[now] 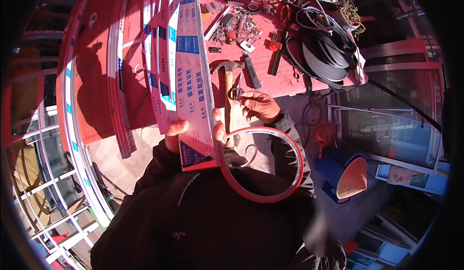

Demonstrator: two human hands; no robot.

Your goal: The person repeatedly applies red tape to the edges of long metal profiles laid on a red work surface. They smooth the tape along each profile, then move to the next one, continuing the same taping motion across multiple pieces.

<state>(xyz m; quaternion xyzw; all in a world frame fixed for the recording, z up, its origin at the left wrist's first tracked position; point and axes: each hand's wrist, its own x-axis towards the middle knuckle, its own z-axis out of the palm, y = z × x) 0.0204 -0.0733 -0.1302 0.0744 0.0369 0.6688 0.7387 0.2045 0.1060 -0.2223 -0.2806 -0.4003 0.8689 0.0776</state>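
Observation:
My left hand [197, 129] is closed round the near end of a long profile [191, 72] wrapped in white and blue printed film. Its thumb lies on the left edge and its fingers on the right. From beside those fingers a red and grey sealing strip [296, 173] hangs in a loop over my dark jacket. To the right, my right hand [261, 105] has its fingertips pinched at the dark handles of small scissors [235, 93], whose point faces away from me. A claw hammer [229, 91] with a wooden handle lies between the profile and the scissors.
On the red-covered table [285, 84] lie a dark flat tool [252, 72], loose metal hardware [239, 28] and coiled black rubber strip [321, 57]. More wrapped profiles [162, 43] rest to the left. A glazed frame [386, 115] and blue bucket [333, 166] stand at right.

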